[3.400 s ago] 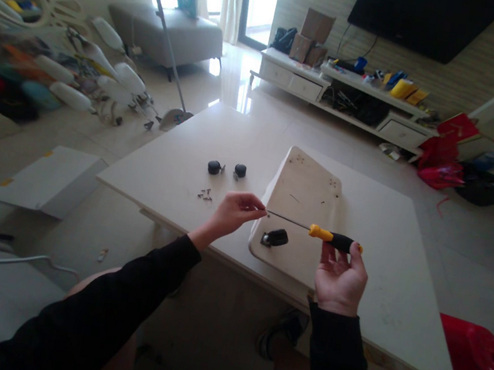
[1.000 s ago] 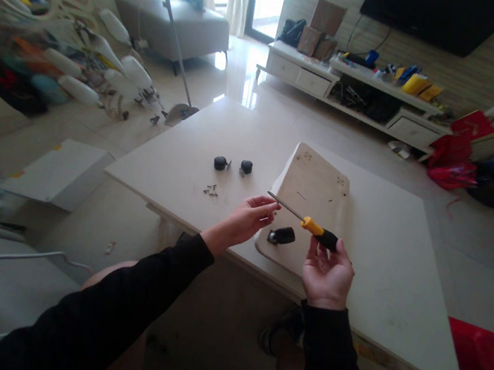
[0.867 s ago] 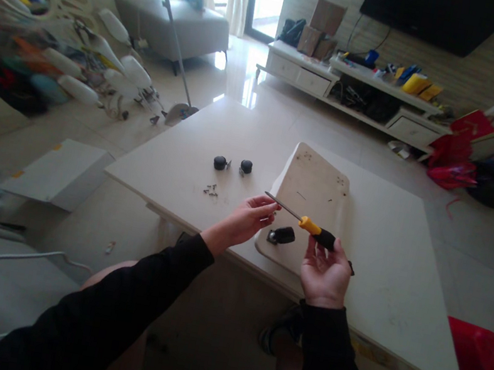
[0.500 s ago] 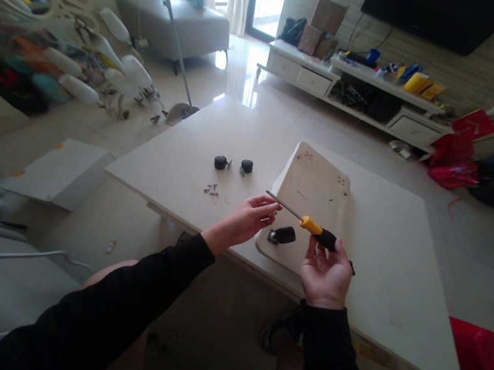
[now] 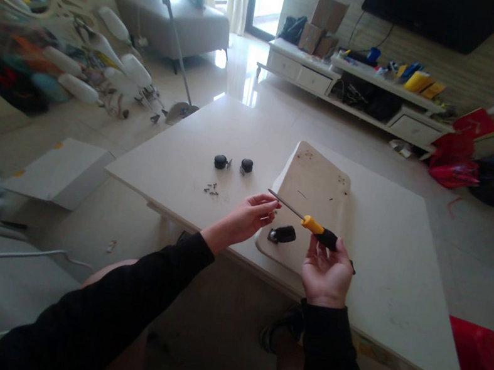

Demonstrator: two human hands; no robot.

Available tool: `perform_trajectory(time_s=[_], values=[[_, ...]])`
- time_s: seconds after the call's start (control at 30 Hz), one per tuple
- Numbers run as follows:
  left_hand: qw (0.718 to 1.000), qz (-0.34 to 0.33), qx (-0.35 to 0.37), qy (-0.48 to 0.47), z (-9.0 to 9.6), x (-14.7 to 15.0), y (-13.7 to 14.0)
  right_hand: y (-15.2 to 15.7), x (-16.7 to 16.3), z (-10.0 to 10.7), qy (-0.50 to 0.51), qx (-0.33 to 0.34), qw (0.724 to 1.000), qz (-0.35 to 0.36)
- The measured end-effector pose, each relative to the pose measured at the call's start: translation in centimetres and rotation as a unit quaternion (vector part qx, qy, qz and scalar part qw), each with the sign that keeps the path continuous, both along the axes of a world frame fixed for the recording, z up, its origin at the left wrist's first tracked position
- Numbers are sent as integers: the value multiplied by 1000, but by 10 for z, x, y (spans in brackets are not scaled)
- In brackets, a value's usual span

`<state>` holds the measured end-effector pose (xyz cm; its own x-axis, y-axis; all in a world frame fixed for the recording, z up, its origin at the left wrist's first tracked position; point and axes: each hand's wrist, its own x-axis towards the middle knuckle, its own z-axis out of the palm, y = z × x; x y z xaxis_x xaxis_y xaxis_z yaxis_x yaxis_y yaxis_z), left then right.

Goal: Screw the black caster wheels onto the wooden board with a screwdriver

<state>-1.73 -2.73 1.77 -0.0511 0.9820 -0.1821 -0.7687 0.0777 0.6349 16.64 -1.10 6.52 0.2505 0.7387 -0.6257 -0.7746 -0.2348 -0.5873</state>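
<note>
My right hand (image 5: 325,274) grips a screwdriver (image 5: 325,236) with a yellow and black handle, its shaft pointing left and slightly up. Close to the shaft, my left hand (image 5: 251,216) is closed in a pinch; whatever small thing lies between its fingertips is too small to name. Below both hands, a beige rectangular board (image 5: 316,187) with rounded corners and screw holes rests on the table. One black caster (image 5: 285,234) sits at its near left corner. Further left on the table are two more casters (image 5: 220,162) and several small screws (image 5: 212,189).
The white table (image 5: 386,261) spreads under everything, its near edge (image 5: 226,248) close to my knees. A white box (image 5: 65,172) stands on the floor to the left. At the right, a red plastic stool (image 5: 483,361) sits beside the table corner. A long-handled dustpan (image 5: 178,112) stands beyond the table's far left edge.
The screwdriver has shifted very slightly to the right. Both hands keep nearly the same pose, and the casters, screws and board have not moved.
</note>
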Motion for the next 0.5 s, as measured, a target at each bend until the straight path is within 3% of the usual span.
perform_trajectory(time_s=[0.5], values=[[1000,4,3,-9,4,-2,-1,-1,2,-2,-8,5,1000,5]])
